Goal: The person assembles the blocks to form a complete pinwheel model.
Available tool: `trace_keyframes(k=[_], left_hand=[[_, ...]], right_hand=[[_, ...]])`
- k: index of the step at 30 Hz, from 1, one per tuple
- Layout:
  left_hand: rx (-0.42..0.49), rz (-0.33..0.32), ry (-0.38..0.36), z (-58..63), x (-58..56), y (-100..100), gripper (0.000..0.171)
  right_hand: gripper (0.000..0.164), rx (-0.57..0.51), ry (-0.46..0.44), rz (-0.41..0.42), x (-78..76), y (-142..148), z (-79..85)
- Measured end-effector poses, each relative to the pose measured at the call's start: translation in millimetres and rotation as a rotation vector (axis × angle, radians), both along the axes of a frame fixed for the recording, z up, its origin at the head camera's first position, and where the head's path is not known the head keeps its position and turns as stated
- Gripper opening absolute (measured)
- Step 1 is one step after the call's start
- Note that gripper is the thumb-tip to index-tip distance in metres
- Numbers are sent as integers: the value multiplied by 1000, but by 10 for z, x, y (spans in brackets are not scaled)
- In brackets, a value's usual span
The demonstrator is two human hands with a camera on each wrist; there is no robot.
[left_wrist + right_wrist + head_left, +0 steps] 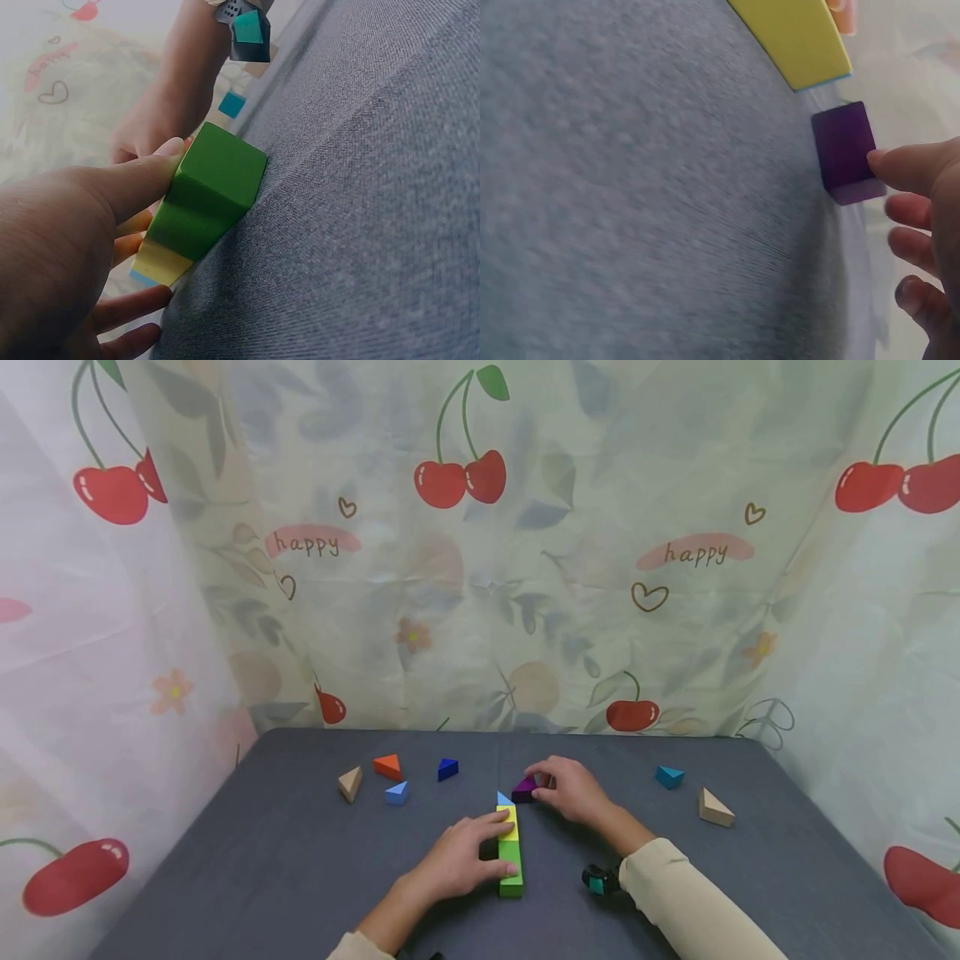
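My left hand (459, 860) rests on a short row of blocks, its thumb on the green block (511, 887) and two fingertips over the yellow block (513, 836). In the left wrist view the thumb lies along the green block, the other fingers reaching down beyond it. A light blue triangular block (504, 798) sits at the far end of the row. Just right of that end, my right hand (572, 789) pinches a purple triangular block (522, 791) standing on the table. The right wrist view shows the thumb against the purple block (844, 146); its far side is hidden.
On the left stand a plain wood triangle (349, 784), an orange one (388, 767), a light blue one (397, 793) and a dark blue one (447, 768). A teal block (670, 777) and another plain wood triangle (716, 808) lie right on the grey tabletop (300, 877). Printed curtains (487, 568) surround it.
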State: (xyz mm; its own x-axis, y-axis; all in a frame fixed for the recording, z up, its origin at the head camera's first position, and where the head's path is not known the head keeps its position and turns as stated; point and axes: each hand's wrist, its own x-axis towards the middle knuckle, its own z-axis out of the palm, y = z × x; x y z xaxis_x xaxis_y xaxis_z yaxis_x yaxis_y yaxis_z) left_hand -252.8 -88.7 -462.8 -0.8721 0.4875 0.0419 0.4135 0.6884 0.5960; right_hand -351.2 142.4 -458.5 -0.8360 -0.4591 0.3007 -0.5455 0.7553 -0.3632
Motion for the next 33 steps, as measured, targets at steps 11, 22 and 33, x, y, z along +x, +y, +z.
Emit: trace_keyframes(k=[11,22,33], left_hand=[[-4,-8,-5,-14,-24,-12,62],[-5,-6,-1,0,-13,-3,62],[-2,-13,13,-12,-10,-10,62]], right_hand=[[35,90,-54,135,-92,58,77],[26,34,-49,147,-76,5,51],[22,-41,-86,97,-5,-58,-13]])
